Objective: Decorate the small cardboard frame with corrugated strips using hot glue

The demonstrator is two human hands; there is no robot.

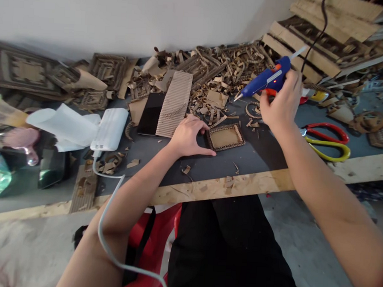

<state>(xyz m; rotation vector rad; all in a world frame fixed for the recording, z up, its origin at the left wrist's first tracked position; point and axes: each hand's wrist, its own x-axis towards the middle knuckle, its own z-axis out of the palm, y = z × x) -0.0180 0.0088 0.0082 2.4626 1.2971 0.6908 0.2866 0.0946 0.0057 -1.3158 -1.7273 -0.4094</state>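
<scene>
My right hand (285, 101) is wrapped round a blue glue gun (267, 81), held above the table with its nozzle pointing down to the left. A clear glue stick juts from its back end, and a small red light shows on its side. My left hand (190, 137) rests on the table with thumb and forefinger at the two left corners of a small rectangular cardboard frame (227, 137). The frame lies flat, with walls of corrugated strip round a plain brown base. Beside the left hand, a corrugated cardboard sheet (174, 104) overlaps a black flat panel (150, 114).
Cardboard strips and scraps (208, 71) are heaped along the wall. Scissors (326, 142) with red and yellow handles lie at right. On the left are a white power bank (109, 129) with a cable crossing my left arm, white paper (67, 126) and a pink brush (21, 139).
</scene>
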